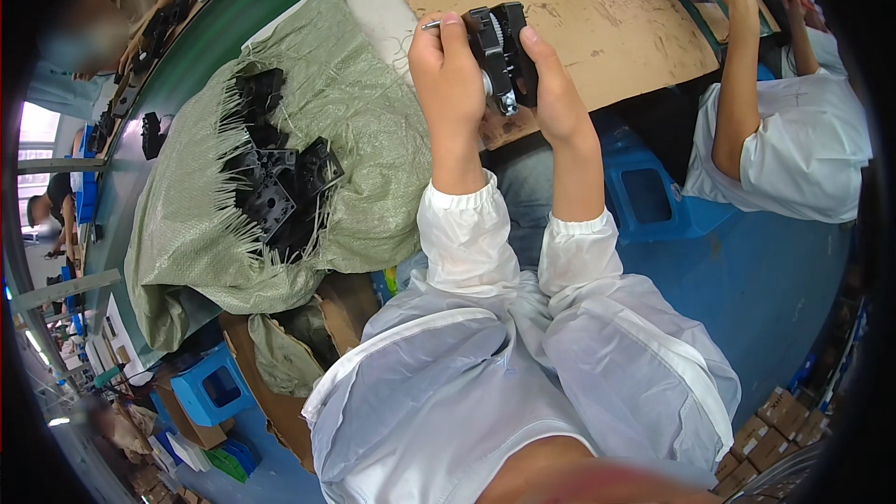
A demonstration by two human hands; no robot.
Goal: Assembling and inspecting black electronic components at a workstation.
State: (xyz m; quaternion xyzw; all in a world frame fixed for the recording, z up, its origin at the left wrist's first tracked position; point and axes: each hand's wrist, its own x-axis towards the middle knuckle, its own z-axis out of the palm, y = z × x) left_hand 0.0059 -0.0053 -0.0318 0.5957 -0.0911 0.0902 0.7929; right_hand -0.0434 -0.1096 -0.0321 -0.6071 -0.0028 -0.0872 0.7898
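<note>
Both hands are up over the edge of a brown cardboard sheet (616, 28) on the bench, wrapped around one black plastic part with a grey gear (502, 51): the left hand (450, 84) is closed on its left side and also pinches a thin metal pin (431, 25) sticking out to the left, and the right hand (553, 84) is curled round the right side. Off to the left there's a green woven sack (364, 131) slit open with a heap of similar black parts (275, 177) spilling out. A co-worker in white (793, 140) sits at the right, next to a blue stool (644, 191).
</note>
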